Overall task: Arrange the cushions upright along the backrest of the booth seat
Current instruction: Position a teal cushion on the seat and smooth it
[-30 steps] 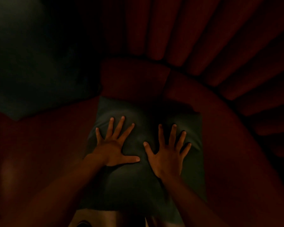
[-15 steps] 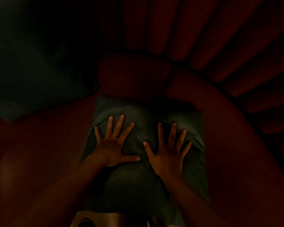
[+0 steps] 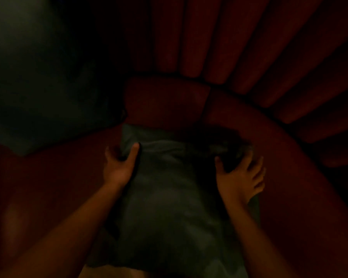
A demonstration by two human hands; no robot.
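Both hands grip the soft grey-green fabric cushion (image 3: 169,193) mid-frame: left hand (image 3: 119,169) pinching its upper-left corner, right hand (image 3: 241,177) clutching the upper-right edge. Best lift evenly, standing it against the red channelled backrest (image 3: 239,47).

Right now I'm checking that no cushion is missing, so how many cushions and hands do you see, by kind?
Dark green cushions: 2, one flat under the hands, one at far left
Hands: 2, left, right
Total: 4
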